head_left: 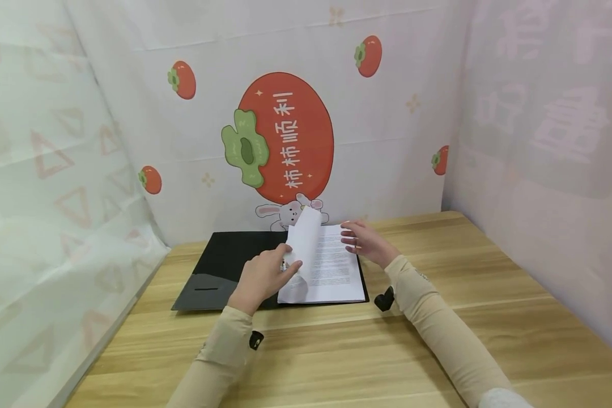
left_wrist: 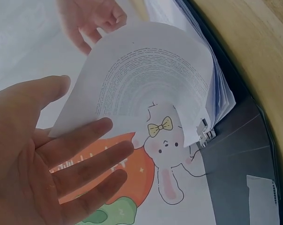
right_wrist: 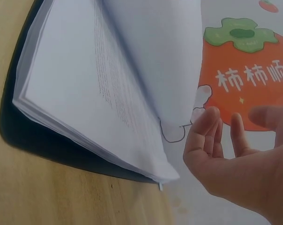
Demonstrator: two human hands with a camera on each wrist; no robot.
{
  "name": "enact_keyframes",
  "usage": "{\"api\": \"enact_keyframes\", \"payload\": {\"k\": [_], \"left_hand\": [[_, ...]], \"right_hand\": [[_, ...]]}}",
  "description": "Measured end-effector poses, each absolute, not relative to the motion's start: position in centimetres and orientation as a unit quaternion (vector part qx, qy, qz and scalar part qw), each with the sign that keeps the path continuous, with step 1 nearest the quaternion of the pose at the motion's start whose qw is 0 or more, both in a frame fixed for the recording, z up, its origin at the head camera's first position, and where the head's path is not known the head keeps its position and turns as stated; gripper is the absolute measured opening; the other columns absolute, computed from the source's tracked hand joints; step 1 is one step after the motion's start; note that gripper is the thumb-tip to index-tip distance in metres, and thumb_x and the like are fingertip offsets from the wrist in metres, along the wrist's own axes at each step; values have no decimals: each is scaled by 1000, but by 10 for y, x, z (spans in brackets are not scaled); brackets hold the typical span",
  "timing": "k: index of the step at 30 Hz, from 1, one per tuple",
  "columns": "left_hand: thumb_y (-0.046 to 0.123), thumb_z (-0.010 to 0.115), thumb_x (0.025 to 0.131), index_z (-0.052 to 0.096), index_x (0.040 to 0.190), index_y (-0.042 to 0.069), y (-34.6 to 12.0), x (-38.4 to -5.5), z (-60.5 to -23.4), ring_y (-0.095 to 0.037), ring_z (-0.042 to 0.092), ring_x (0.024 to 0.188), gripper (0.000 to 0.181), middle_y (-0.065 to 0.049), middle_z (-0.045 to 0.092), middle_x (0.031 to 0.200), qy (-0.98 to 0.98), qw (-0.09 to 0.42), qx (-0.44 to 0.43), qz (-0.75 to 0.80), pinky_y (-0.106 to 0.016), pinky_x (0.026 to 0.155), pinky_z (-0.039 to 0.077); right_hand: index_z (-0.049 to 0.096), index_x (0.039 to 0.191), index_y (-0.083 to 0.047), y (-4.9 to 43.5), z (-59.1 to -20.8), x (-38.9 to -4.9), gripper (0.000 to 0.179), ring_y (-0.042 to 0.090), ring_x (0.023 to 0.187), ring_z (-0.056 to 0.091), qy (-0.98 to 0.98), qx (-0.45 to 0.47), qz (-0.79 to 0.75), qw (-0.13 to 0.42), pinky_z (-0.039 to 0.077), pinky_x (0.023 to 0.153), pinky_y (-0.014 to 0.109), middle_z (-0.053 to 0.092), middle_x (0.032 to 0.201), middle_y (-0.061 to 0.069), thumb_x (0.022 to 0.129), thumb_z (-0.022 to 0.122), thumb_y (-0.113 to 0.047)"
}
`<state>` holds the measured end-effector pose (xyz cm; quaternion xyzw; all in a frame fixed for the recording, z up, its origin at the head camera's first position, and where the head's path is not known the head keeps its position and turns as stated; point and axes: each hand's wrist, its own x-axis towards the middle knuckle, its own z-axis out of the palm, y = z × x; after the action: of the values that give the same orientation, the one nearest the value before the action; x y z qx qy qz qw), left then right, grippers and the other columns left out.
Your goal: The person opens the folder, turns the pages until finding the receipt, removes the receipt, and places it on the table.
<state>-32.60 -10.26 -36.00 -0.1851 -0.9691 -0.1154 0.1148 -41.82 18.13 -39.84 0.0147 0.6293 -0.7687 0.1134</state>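
My left hand (head_left: 265,275) has its fingers straight and spread, just beside the lifted, curved sheet (head_left: 306,241); whether they touch it, I cannot tell. My right hand (head_left: 369,243) holds nothing, its fingers loosely bent near the far right corner of the paper stack (head_left: 335,263). This stack lies on the right half of the black folder (head_left: 242,249), spread on the desk (head_left: 336,357).
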Motion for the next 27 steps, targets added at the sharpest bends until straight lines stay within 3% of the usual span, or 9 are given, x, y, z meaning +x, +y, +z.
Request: {"api": "enact_keyframes", "payload": {"k": [8,13,16,20,27], "left_hand": [[49,70,100,64,136,9,-113,-325,-351,-17,60,68,55,-9,75,100,-971,121,-166,-121,-32,56,51],[48,69,102,64,135,8,-121,-325,-348,-18,62,67,52,-13,76,106,-971,122,-166,-124,-34,58,52],[48,69,101,64,134,8,-126,-326,-345,-18,60,66,52,-15,75,108,-972,115,-165,-125,-34,57,52],[48,70,101,63,135,7,-132,-328,-341,-20,60,66,53,-17,75,113,-974,104,-158,-126,-35,57,51],[48,69,101,62,138,7,-140,-330,-337,-22,65,77,56,-18,73,119,-979,79,-141,-126,-38,62,55]], "right_hand": [[44,148,-1,182,-399,-420,42,34,130,49,620,23,-776,113,42,110,42,51,131,13,113,48,-25],[41,152,-1,185,-400,-422,45,38,138,43,628,36,-768,118,45,101,37,44,146,21,113,48,-24],[42,152,-3,187,-401,-423,46,34,133,44,632,47,-765,116,47,98,34,39,152,22,113,49,-25],[43,153,-3,190,-403,-424,47,32,130,44,636,57,-763,103,46,104,36,36,155,21,112,51,-25],[40,155,-2,193,-406,-422,51,37,141,38,647,62,-755,80,43,113,42,34,158,22,112,53,-26]]}}
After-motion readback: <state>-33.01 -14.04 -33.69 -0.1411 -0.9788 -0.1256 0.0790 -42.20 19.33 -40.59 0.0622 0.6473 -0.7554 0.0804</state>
